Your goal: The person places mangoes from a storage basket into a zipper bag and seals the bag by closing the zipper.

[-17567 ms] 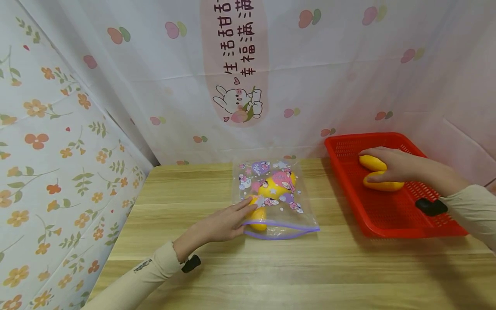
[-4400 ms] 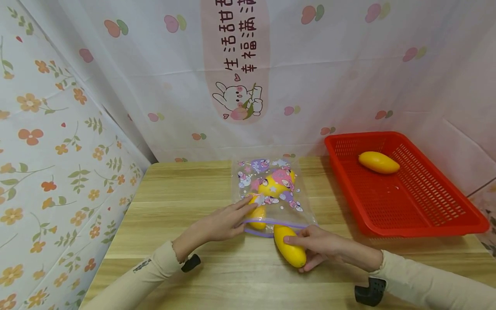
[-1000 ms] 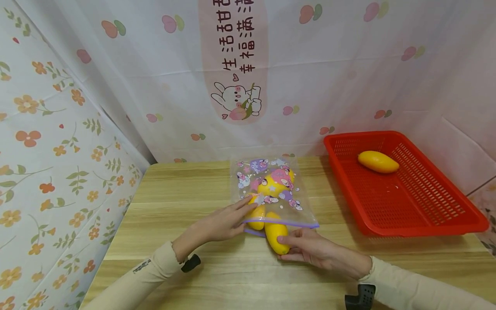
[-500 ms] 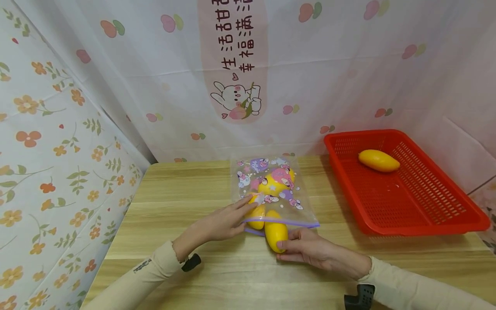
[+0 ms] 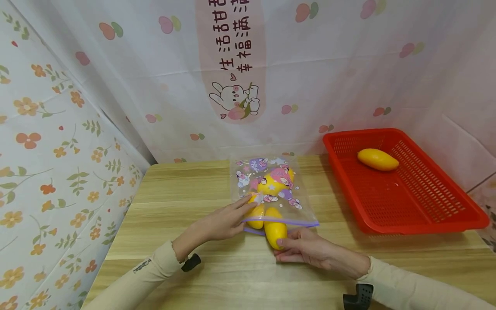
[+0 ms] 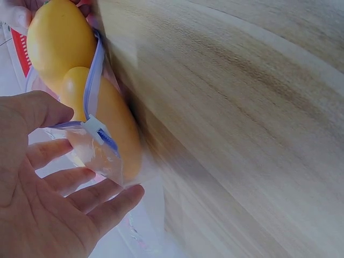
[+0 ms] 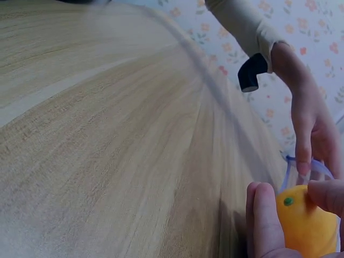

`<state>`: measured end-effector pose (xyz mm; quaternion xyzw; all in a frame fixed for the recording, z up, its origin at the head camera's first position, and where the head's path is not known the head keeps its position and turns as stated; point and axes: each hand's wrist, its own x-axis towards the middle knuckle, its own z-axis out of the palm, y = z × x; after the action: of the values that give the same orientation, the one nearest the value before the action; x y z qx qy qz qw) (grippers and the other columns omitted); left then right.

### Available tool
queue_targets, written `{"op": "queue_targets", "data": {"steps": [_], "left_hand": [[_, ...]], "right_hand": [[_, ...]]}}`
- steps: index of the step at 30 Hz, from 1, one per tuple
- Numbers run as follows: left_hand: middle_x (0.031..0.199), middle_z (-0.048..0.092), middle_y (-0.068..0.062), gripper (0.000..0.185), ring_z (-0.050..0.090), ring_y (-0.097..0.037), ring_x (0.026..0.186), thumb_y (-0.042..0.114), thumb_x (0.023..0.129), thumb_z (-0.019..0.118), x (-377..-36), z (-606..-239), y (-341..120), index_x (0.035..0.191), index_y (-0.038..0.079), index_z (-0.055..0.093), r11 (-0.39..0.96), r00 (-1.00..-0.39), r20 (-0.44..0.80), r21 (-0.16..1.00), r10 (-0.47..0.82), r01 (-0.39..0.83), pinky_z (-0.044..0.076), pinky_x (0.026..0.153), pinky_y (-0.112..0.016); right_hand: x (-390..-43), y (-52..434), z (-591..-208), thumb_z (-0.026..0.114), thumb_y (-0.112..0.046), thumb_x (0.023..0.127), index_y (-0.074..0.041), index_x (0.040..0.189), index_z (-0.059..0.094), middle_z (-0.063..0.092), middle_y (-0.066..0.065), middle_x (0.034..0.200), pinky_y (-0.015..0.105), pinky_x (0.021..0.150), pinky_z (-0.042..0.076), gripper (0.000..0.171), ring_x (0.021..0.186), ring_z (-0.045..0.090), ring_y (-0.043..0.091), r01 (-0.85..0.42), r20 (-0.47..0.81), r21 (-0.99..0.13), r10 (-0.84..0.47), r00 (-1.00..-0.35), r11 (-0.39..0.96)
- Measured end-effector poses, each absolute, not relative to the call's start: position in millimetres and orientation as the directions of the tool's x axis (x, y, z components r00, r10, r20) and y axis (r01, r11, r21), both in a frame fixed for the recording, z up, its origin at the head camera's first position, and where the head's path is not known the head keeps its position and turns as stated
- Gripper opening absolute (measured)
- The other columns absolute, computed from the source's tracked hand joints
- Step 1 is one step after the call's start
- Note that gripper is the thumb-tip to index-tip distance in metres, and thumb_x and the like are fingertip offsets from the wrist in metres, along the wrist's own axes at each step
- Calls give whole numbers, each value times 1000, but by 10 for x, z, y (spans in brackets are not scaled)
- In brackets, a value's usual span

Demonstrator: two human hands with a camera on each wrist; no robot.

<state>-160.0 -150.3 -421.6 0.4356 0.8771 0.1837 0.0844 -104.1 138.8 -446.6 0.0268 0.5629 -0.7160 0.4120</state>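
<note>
At the bag's mouth, near the table's front middle, your yellow mango [image 5: 275, 233] sits half in, half out: its far end has passed the purple zip line, its near end pokes toward you. Your right hand [image 5: 310, 252] cups that near end, fingertips [image 7: 263, 215] curled round the fruit, so the push runs straight along its length.

Your left hand [image 5: 222, 221] lies with fingers extended on the zip bag [image 5: 271, 193]; the left wrist view shows the thumb and fingers pinching the bag's corner by the white slider [image 6: 97, 128]. Judgement: that pinch holds the upper lip off the lower one and stops the flimsy plastic sliding away under the push.

Inside the printed plastic, two mangoes [image 5: 271, 184] already lie, one touching the incoming fruit's left side, one deeper toward the back. Room looks tight on that side.

Bag rests flat on the wooden table [image 5: 186, 185], mouth facing you.

Off to the right, well apart, a red basket [image 5: 407, 224] holds one last mango [image 5: 377, 159] near its far end. Patterned curtains [image 5: 155, 86] close off the back and left.
</note>
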Motion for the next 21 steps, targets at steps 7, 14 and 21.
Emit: {"op": "queue_targets", "data": {"steps": [7,14,21], "left_hand": [[163,22,-24,63,44,-38,138,11,101,60,-1597,-4225,-1508,157,2,34,558,-608,0,398,794,729,46,105,-46],[164,20,-22,64,42,-37,139,12,101,60,-1588,-4235,-1515,158,4,32,573,-621,-20,410,784,710,44,106,-46],[165,18,-21,64,39,-37,141,13,101,60,-1595,-4234,-1521,158,4,33,573,-624,-19,420,781,704,41,109,-47]], "right_hand": [[-1024,1394,-4504,60,-15,104,18,119,59,70,26,106,41,91,55,37,97,72,30,602,-485,-798,-571,-662,-20],[-1030,1362,-4508,61,-15,103,18,119,61,70,26,108,41,92,54,36,100,72,31,612,-506,-791,-559,-657,-3],[-1034,1285,-4517,61,-16,104,16,117,61,71,25,105,40,90,56,35,97,72,30,621,-526,-783,-567,-635,30]]}}
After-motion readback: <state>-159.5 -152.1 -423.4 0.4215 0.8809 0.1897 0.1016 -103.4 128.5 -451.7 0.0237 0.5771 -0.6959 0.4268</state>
